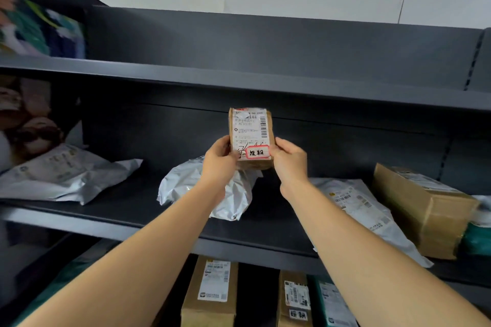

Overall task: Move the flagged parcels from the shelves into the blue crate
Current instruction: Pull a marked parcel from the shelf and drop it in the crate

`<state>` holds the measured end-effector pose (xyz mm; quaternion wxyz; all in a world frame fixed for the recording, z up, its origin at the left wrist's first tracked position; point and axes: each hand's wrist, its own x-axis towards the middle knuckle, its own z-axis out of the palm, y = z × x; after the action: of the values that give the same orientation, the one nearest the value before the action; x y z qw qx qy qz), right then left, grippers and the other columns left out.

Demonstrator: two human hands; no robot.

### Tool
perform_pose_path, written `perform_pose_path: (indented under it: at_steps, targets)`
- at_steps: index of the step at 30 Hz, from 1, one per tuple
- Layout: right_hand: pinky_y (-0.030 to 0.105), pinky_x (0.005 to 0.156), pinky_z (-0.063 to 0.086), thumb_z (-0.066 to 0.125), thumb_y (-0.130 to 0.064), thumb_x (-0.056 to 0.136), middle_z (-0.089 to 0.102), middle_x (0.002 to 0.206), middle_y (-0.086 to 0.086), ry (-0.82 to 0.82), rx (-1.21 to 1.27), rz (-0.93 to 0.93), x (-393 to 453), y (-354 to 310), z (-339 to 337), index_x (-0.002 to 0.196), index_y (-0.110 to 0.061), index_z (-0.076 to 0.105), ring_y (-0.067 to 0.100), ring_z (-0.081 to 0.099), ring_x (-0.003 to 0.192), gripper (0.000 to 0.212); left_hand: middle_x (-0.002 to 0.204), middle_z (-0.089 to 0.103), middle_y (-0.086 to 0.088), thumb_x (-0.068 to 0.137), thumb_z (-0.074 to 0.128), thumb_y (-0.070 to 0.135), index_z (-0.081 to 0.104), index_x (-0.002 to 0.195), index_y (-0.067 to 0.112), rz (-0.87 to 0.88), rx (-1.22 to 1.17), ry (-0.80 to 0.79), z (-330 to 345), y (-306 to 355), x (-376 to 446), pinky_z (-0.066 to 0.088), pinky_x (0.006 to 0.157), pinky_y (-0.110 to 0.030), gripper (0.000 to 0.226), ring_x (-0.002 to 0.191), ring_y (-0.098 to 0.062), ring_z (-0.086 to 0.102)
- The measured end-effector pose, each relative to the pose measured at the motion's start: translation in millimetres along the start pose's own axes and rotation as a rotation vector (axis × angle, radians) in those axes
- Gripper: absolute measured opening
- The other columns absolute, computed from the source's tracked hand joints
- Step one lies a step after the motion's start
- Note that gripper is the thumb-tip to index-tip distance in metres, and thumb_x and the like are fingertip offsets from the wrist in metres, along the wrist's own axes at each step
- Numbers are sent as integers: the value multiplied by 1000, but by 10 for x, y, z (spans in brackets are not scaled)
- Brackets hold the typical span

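Holding a small brown parcel point(251, 138) upright in front of the middle shelf point(132, 210), the left hand point(219, 160) and right hand point(289, 160) each grip one lower side of it, fingers curled round the edges. Its label faces the camera, with a red-bordered flag sticker point(257, 152) near the bottom, so this looks like the check-and-pick step: the parcel is flagged and already lifted clear of the shelf. The next move seems to call for drawing it back toward the body and turning to find the blue crate, which is not in view. A crumpled silver mailer bag point(202, 188) lies just below the hands; another pale bag point(61, 172) sits well to the left, and a white bag point(364, 210) and a large cardboard box point(422, 207) to the right. The upper shelf edge point(239, 79) overhangs above, so pulling straight back keeps clear of it. On the lower shelf, one box point(295, 300) carries a similar sticker and probably goes next.
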<state>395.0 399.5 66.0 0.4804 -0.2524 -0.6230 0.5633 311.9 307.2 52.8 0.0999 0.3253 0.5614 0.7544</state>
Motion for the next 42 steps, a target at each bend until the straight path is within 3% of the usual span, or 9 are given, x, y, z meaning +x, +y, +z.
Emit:
perform_pose_path:
  at_steps: [5, 11, 14, 19, 25, 29, 33, 37, 42]
  targets:
    - [17, 69, 51, 59, -10, 91, 68, 106, -4, -102, 29, -16, -165, -62, 345, 123, -10, 63, 4, 64, 85, 32, 93, 64, 15, 97, 44, -1, 56, 115, 19, 41, 33, 99, -390, 135, -78, 49, 83, -21, 30, 95, -8, 62]
    - [37, 93, 55, 60, -14, 90, 66, 123, 6, -231, 15, -17, -506, -100, 954, 129, -10, 58, 18, 65, 107, 40, 99, 68, 7, 96, 43, -1, 58, 107, 21, 55, 80, 207, -1062, 312, -226, 52, 84, -25, 29, 95, -9, 65]
    - [37, 96, 53, 59, -12, 90, 66, 123, 6, -289, 3, -26, -737, -120, 1237, 129, -8, 58, 18, 64, 110, 38, 97, 67, 11, 97, 43, 0, 58, 113, 22, 56, 108, 268, -1422, 386, -340, 50, 76, -19, 31, 91, -3, 64]
    - [35, 102, 48, 58, -15, 91, 63, 128, 3, -385, -10, -5, -1242, -132, 1717, 130, -10, 59, 18, 57, 119, 39, 114, 67, 3, 96, 48, 8, 58, 125, 19, 3, 139, 384, -2084, 495, -647, 52, 91, -33, 32, 106, -15, 63]
    - [24, 89, 47, 58, -12, 91, 64, 125, 4, -514, 20, 29, -1967, -152, 2230, 128, -9, 60, 12, 58, 107, 37, 114, 69, 0, 95, 49, 6, 59, 124, 14, -24, 154, 489, -2852, 675, -1194, 50, 92, -28, 31, 105, -14, 64]
    - [28, 92, 51, 58, -13, 91, 66, 121, 4, -604, 33, 73, -2506, -153, 2581, 128, -10, 59, 17, 63, 108, 37, 105, 68, 2, 95, 49, 4, 60, 119, 16, -32, 142, 570, -3367, 799, -1619, 50, 78, -19, 29, 92, -10, 64]
    - [34, 97, 52, 59, -14, 90, 68, 119, 4, -690, 22, 97, -3098, -111, 2935, 125, -12, 63, 18, 64, 108, 36, 117, 68, -3, 94, 52, 6, 58, 127, 11, -83, 154, 665, -3924, 837, -2057, 52, 83, -23, 35, 96, -11, 66]
    - [17, 75, 48, 58, -10, 91, 66, 111, -4, -796, 34, 149, -3708, -86, 3220, 124, -9, 62, 13, 62, 96, 33, 115, 67, -4, 95, 51, 7, 57, 126, 13, -130, 159, 769, -4393, 913, -2571, 51, 96, -33, 33, 103, -16, 64]
    - [25, 78, 50, 58, -9, 91, 68, 116, 8, -911, -5, 218, -4451, -24, 3562, 124, -6, 61, 18, 63, 99, 33, 96, 68, 4, 95, 52, 9, 58, 120, 19, -170, 143, 898, -4969, 978, -3182, 54, 88, -32, 28, 90, -11, 66]
